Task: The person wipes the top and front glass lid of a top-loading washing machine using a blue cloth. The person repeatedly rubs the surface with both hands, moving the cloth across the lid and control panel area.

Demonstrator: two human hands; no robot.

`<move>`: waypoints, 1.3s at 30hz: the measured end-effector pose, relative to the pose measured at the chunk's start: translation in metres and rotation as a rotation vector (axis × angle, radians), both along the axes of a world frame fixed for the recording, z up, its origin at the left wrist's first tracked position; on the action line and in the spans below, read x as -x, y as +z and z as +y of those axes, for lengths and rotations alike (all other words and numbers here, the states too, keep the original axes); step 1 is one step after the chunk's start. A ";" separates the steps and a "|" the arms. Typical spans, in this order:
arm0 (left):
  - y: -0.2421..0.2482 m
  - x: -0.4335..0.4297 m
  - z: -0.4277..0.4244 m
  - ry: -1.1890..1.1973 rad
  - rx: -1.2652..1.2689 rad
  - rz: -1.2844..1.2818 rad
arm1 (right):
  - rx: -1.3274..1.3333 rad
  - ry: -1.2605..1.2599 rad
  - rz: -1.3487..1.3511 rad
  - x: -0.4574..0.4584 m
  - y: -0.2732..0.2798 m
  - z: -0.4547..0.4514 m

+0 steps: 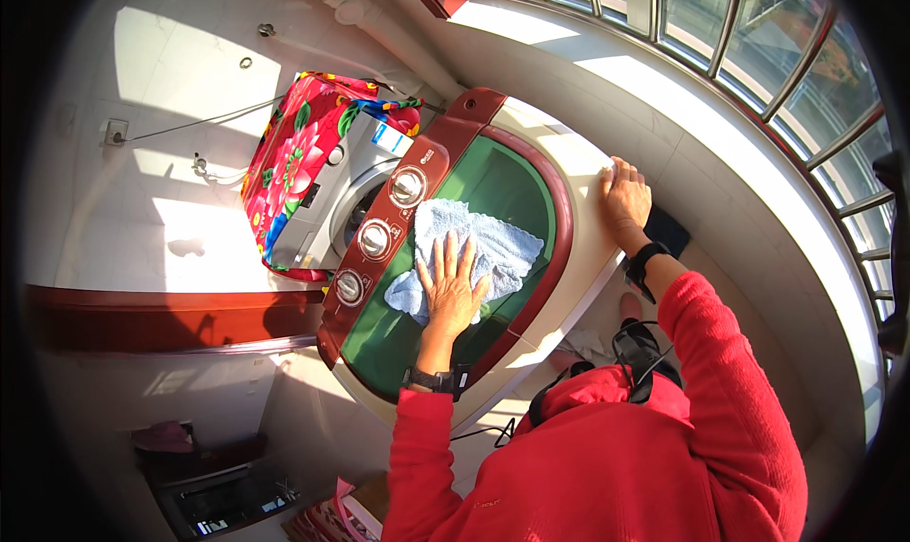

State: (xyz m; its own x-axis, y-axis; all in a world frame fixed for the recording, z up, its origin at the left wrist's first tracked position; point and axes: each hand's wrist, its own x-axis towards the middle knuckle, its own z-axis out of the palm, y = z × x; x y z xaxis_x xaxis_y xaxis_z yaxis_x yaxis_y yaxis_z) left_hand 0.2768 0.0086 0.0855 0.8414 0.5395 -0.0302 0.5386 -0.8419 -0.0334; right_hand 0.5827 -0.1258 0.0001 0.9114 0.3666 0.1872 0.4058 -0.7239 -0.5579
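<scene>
A top-loading washing machine (pixel 583 144) with a cream body and a green see-through lid (pixel 498 165) stands before me. A crumpled light-blue cloth (pixel 508 247) lies spread on the lid. My left hand (pixel 453 286) rests flat on the cloth, palm down and fingers apart. At the machine's right edge, my right hand (pixel 627 199) has its fingers curled over the cream rim. Three silver knobs, the middle one (pixel 375 238) among them, line the dark-red control panel (pixel 426 160) left of the lid.
A grey front-loading washer (pixel 320 201), partly under a red floral cover (pixel 291 151), adjoins the panel side. Metal window bars (pixel 796 66) and a ledge (pixel 682 108) curve along the right. A power cord (pixel 206 120) runs to a wall socket (pixel 115 132). A pink bag (pixel 341 510) is below.
</scene>
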 end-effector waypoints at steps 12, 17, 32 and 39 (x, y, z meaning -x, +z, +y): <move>-0.001 -0.060 0.054 -0.033 0.071 -0.043 | -0.029 0.008 -0.052 0.001 -0.002 0.000; -0.001 -0.084 0.067 -0.021 0.077 -0.049 | -0.044 0.019 -0.049 0.000 -0.003 -0.001; -0.011 -0.139 0.095 0.050 0.059 -0.050 | -0.025 0.023 -0.020 0.002 0.001 -0.001; -0.008 -0.149 0.092 0.125 0.075 0.021 | -0.051 0.011 -0.042 0.002 0.003 -0.001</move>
